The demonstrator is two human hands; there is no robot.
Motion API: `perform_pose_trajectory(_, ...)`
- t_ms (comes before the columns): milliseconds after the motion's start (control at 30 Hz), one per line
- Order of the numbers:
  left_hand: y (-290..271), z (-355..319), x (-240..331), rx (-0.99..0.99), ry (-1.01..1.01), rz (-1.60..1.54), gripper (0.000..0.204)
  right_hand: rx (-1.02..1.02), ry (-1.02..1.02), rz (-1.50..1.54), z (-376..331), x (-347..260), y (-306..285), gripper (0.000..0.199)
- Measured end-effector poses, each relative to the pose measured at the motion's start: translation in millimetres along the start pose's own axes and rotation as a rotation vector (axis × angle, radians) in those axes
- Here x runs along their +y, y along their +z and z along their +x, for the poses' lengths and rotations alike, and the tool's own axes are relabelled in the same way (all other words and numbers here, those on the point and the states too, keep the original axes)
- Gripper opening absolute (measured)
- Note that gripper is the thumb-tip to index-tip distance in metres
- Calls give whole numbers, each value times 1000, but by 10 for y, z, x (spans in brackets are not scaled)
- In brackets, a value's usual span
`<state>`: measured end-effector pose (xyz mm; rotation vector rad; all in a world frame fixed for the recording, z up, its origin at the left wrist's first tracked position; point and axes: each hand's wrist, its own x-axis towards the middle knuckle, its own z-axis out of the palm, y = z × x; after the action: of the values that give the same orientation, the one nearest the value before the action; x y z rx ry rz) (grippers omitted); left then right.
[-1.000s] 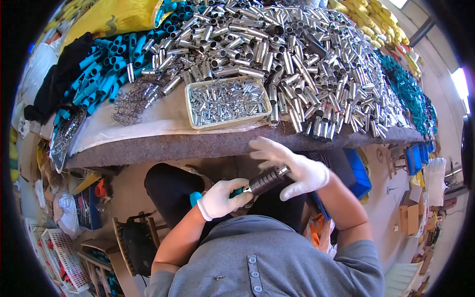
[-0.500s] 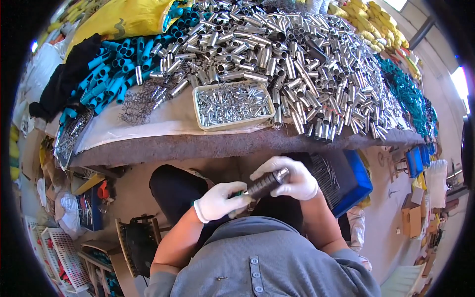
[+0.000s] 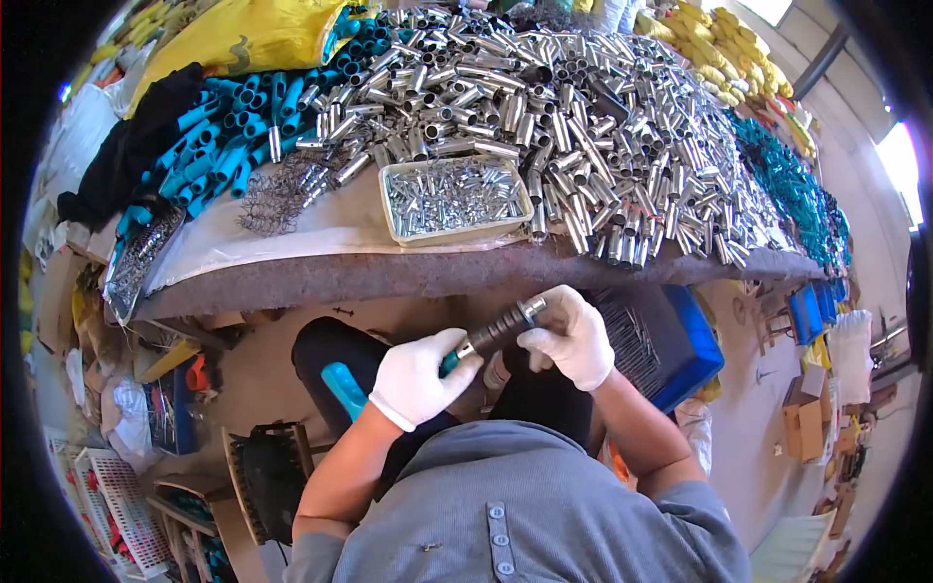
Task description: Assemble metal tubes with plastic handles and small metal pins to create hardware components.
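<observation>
Over my lap I hold a short tool with a dark ribbed barrel and silver ends, tilted up toward the right. My left hand, in a white glove, is closed around its lower left end, where a bit of teal shows. My right hand, gloved too, grips the silver upper right end with fingers and thumb. A smooth teal handle-like piece sticks out beyond my left hand; whether it joins the tool is hidden by the glove.
Ahead, the cloth-covered table edge carries a white tray of small metal parts, heaped silver tubes, teal tubes and dark wire springs. A blue bin with thin rods stands right of my knees. A chair stands left.
The teal handle-like piece has come into view left of my left hand. My right hand has shifted slightly up and the barrel shows more fully between my hands.
</observation>
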<state>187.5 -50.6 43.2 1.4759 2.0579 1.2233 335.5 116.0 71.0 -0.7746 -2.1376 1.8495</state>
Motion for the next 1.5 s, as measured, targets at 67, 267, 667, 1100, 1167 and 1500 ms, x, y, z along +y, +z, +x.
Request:
perform_pose_trajectory(67,53,-30,-160,57,-74,-351,28,-147,-288,319,121,341,33,63)
perform_pose_trajectory(267,-334,282,-350,720,-101,-1600,34,-356,-313,-39,-250,564,337,72)
perform_pose_trajectory(667,415,-54,-1357,936,-983,-1708,26,-222,-161,-346,-155,556,-15,48)
perform_pose_trajectory(1100,3156,-332,-2635,271,-1594,-929,37,-527,101,-1103,212,1617,334,47)
perform_pose_trajectory(1167,3302,-349,-2773,229,-1623,-970,36,-538,142,-1101,278,1681,320,44)
perform_pose_trajectory(1500,2935,-127,-2840,168,-1405,-1031,37,-599,208,-1129,934,1488,576,30)
